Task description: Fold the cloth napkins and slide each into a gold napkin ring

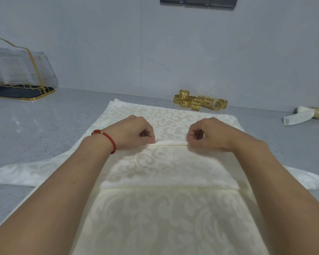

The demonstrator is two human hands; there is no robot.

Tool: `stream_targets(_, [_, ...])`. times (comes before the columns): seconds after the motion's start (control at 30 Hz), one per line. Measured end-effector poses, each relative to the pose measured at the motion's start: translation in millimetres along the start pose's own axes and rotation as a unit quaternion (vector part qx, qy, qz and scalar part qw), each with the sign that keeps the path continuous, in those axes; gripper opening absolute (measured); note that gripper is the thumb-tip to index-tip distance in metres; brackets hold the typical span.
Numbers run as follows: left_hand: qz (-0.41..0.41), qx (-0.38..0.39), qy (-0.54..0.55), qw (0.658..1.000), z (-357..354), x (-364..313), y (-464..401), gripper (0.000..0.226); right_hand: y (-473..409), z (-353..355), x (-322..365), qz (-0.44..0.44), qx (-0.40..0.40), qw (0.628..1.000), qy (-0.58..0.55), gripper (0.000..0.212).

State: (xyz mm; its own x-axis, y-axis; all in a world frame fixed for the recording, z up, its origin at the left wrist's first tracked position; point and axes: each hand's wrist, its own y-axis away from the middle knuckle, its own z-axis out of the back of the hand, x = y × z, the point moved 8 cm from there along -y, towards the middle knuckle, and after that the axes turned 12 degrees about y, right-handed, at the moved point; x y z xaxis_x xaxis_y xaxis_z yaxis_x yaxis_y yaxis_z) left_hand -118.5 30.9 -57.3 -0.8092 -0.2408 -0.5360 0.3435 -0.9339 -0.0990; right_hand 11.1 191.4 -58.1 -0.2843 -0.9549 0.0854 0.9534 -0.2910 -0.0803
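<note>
One cream damask napkin point(164, 208) lies nearest, spread flat on the grey speckled worktop point(44, 129), with more cloth edges showing beneath it. Two hands work it: the left hand point(134, 132) and right hand point(208, 134) each pinch a raised fold ridge across its middle. At one o'clock sits a cluster of about seven pierced gold napkin rings point(199, 102). At three o'clock lies one finished ringed napkin point(307, 116). At ten o'clock stands a clear gold-trimmed holder point(17, 74).
</note>
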Motion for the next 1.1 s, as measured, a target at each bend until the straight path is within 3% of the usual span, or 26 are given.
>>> stream_targets(0.1, [-0.006,-0.009,0.021,1.000,-0.1,1.8,-1.6,0.013,-1.4,-1.6,-4.6,0.000,-0.006,0.999,-0.032,0.007])
stream_targets(0.27, [0.010,-0.025,-0.035,0.999,-1.3,6.6,-5.5,0.005,-2.5,-6.9,-7.6,-0.009,0.010,0.999,-0.035,0.008])
stream_targets(0.47, [-0.030,-0.074,-0.080,0.994,1.4,-8.7,-6.6,0.014,-1.8,1.5,-1.8,-0.010,-0.043,0.999,-0.027,0.017])
stream_targets(0.6, [-0.023,-0.020,-0.079,0.996,-4.7,-4.6,-6.1,0.024,1.1,-2.4,-0.7,-0.004,0.003,1.000,-0.016,0.019])
stream_targets(0.7, [-0.004,0.016,-0.021,1.000,-3.7,2.2,-1.5,0.013,3.0,0.3,1.5,-0.011,0.003,0.999,-0.033,0.002])
stream_targets(0.77, [-0.006,0.008,0.008,1.000,0.2,4.0,-0.3,0.014,1.2,1.4,4.6,-0.004,-0.017,0.999,-0.027,0.010])
stream_targets(0.83, [-0.007,0.001,0.019,1.000,1.1,5.1,-1.1,0.017,0.4,-1.2,4.3,-0.005,-0.008,1.000,-0.024,0.005])
stream_targets(0.97, [0.007,0.002,-0.025,1.000,-3.0,10.8,-4.5,0.013,1.7,-4.5,-2.0,-0.010,0.018,1.000,-0.006,0.013])
stream_targets(1.1, [0.005,-0.025,-0.044,0.999,-1.3,7.4,-6.6,0.005,0.9,-1.7,0.2,-0.017,0.008,1.000,-0.005,0.009])
